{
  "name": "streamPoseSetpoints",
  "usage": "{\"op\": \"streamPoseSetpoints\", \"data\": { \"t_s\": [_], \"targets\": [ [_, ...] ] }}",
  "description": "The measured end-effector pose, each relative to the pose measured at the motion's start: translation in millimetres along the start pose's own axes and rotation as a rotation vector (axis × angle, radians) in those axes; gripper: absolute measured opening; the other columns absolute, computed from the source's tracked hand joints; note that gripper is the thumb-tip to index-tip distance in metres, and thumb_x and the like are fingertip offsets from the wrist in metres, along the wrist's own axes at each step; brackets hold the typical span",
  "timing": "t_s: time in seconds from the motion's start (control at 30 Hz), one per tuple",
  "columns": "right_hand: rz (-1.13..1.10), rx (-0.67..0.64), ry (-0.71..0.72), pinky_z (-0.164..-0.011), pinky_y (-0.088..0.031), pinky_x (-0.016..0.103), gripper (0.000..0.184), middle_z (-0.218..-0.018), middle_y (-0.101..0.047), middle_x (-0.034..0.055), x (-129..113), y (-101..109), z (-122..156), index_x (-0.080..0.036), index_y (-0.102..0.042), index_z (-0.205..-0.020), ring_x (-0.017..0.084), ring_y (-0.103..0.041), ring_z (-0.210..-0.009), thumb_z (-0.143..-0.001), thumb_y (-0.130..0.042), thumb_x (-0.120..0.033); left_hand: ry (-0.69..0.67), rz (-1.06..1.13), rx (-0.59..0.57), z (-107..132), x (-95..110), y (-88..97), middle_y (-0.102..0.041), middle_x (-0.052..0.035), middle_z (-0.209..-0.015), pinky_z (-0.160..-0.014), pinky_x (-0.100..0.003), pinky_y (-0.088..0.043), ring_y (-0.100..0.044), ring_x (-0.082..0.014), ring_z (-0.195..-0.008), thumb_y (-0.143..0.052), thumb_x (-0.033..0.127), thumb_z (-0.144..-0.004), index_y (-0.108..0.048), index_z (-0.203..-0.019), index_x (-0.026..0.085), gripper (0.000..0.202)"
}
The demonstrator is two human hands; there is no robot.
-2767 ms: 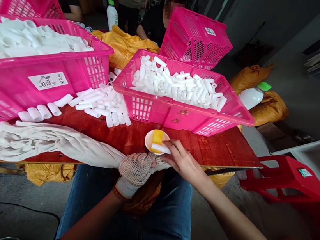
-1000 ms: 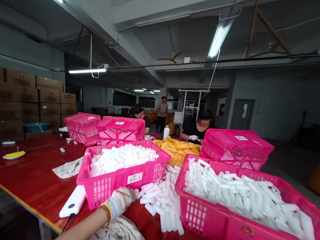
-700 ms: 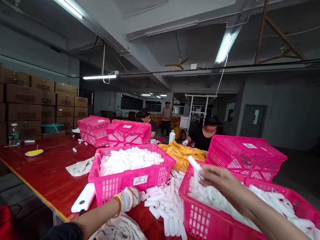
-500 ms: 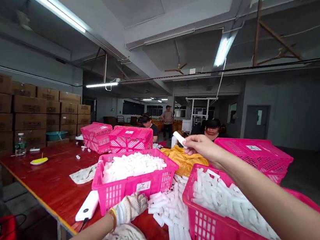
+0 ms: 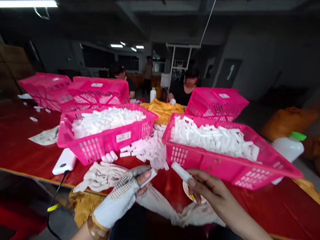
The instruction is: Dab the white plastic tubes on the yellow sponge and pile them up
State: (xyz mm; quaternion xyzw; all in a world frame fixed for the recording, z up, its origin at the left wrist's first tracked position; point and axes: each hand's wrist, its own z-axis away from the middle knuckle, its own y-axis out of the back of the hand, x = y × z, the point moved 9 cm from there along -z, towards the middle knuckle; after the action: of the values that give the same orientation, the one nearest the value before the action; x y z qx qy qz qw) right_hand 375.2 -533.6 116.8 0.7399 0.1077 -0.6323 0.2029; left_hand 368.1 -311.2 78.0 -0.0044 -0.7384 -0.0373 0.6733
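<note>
My left hand (image 5: 127, 190), in a white dotted work glove with bare thumb and fingertips, pinches a short white tube (image 5: 150, 177) above the near edge of the table. To its right, my bare right hand (image 5: 212, 192) grips another white tube (image 5: 181, 172) between thumb and fingers, its free end pointing up and left. The two tubes are apart. Behind my hands, a heap of white tubes (image 5: 153, 146) lies loose on the red table (image 5: 169, 186). Under my right hand is a small dish (image 5: 186, 188) with something yellow, partly hidden.
Pink baskets full of white tubes stand left (image 5: 100, 145) and right (image 5: 216, 164) of the heap. More pink baskets (image 5: 99, 88) are behind. A cloth (image 5: 102, 177), a white power bank (image 5: 64, 161) with a cable, and a green-capped bottle (image 5: 287, 148) are nearby. Two people sit opposite.
My view has tilted down. My right hand has come down from high over the baskets with its tube. My left hand has left the left basket's front and now holds a tube.
</note>
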Motion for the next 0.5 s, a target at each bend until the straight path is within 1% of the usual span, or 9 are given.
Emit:
{"op": "streamPoseSetpoints", "data": {
  "t_s": [0.03,0.1,0.17,0.27,0.37,0.43,0.5],
  "targets": [
    [0.028,0.002,0.002,-0.062,-0.042,0.025,0.040,-0.081,-0.060,0.0005,-0.4,0.9,4.6,-0.019,-0.068,-0.118,0.013,-0.053,-0.070,-0.095,-0.062,-0.051,0.044,0.091,-0.032,2.3,1.1,-13.2,-0.057,-0.0002,-0.073,-0.059,-0.023,-0.042,-0.048,-0.0112,-0.064,-0.064,0.052,-0.090,-0.066,-0.086,0.020,0.033],
    [0.091,0.008,0.013,-0.065,-0.044,0.025,0.038,-0.087,-0.065,0.0020,-1.3,2.1,12.1,-0.021,-0.069,-0.121,0.015,-0.056,-0.075,-0.096,-0.061,-0.049,0.116,0.254,-0.074,5.0,3.0,-32.8,-0.056,0.0012,-0.075,-0.058,-0.020,-0.038,-0.045,-0.0087,-0.063,-0.074,0.048,-0.084,-0.065,-0.091,0.019,0.032],
    [0.148,0.016,0.027,-0.068,-0.046,0.026,0.038,-0.091,-0.068,0.0036,0.0,2.5,18.0,-0.022,-0.070,-0.122,0.016,-0.060,-0.080,-0.097,-0.060,-0.049,0.140,0.280,-0.125,5.9,3.9,-45.0,-0.055,0.0024,-0.073,-0.057,-0.020,-0.036,-0.044,-0.0077,-0.061,-0.077,0.047,-0.083,-0.065,-0.100,0.019,0.035],
    [0.228,0.036,0.071,-0.078,-0.051,0.029,0.036,-0.100,-0.072,0.0066,3.2,5.2,23.9,-0.022,-0.071,-0.121,0.020,-0.065,-0.091,-0.099,-0.058,-0.047,0.115,0.240,-0.226,4.3,1.9,-54.0,-0.054,0.0039,-0.068,-0.053,-0.021,-0.031,-0.042,-0.0070,-0.057,-0.071,0.047,-0.087,-0.064,-0.103,0.018,0.035],
    [0.380,0.038,0.143,-0.087,-0.053,0.032,0.034,-0.110,-0.072,0.0091,0.5,8.1,29.8,-0.023,-0.070,-0.125,0.022,-0.067,-0.099,-0.101,-0.056,-0.042,0.101,0.136,-0.281,-0.4,-1.8,-54.4,-0.056,0.0041,-0.070,-0.055,-0.022,-0.032,-0.044,-0.0071,-0.058,-0.068,0.045,-0.090,-0.062,-0.100,0.018,0.029],
    [0.516,-0.003,0.197,-0.088,-0.054,0.034,0.034,-0.113,-0.070,0.0099,-4.6,6.2,36.8,-0.025,-0.066,-0.132,0.022,-0.068,-0.100,-0.103,-0.052,-0.037,0.104,-0.007,-0.335,-1.2,-1.9,-57.0,-0.058,0.0040,-0.070,-0.055,-0.022,-0.033,-0.046,-0.0076,-0.058,-0.068,0.046,-0.091,-0.063,-0.097,0.018,0.029],
    [0.633,-0.069,0.243,-0.089,-0.056,0.034,0.037,-0.114,-0.070,0.0098,-9.1,1.7,47.5,-0.030,-0.062,-0.139,0.023,-0.069,-0.102,-0.104,-0.050,-0.034,0.132,-0.123,-0.439,5.7,-0.8,-66.1,-0.060,0.0026,-0.072,-0.056,-0.024,-0.036,-0.050,-0.0096,-0.059,-0.065,0.049,-0.092,-0.065,-0.102,0.019,0.032]
  ]
}}
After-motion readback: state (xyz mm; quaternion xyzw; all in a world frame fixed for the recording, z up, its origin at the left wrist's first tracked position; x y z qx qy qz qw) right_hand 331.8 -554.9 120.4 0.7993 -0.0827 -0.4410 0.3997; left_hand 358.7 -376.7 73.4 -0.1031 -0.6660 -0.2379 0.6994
